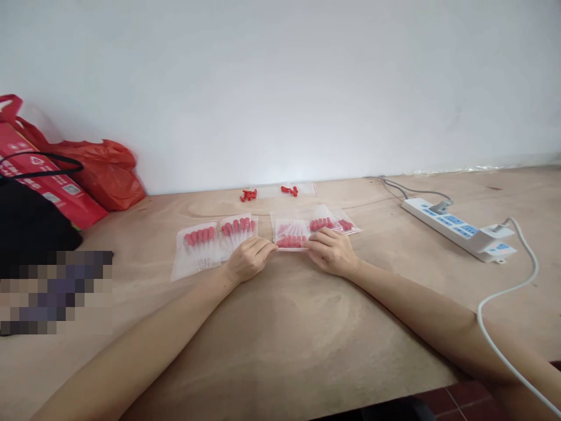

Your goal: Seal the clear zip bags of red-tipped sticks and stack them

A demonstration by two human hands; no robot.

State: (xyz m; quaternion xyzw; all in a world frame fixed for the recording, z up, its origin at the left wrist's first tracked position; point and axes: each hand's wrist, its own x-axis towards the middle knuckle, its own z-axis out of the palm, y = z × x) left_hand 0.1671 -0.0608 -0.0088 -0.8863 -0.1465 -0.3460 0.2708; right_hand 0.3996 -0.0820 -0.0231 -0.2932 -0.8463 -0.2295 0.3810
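A small clear plastic bag (pixel 291 241) is stretched between my two hands, its near edge running straight across. Inside it lies a row of red-ended pieces, too small to name. My left hand (pixel 252 257) pinches the bag's left near corner. At the right near corner, the bent fingers of my right hand (pixel 332 251) grip the same edge. Left of my left hand lie two clear bags, an outer bag (pixel 197 248) and an inner bag (pixel 236 228), both with red-ended slender pieces in them. Beyond my right hand, more bags with red pieces (pixel 322 223) overlap.
Loose red pieces (pixel 249 195) lie near the wall, with a flat clear bag (pixel 304 188) beside others. A white power strip (pixel 456 228) with plugs and a trailing cable (pixel 482 310) occupies the right. Red bags (pixel 109 175) and a black item (pixel 35 228) stand left.
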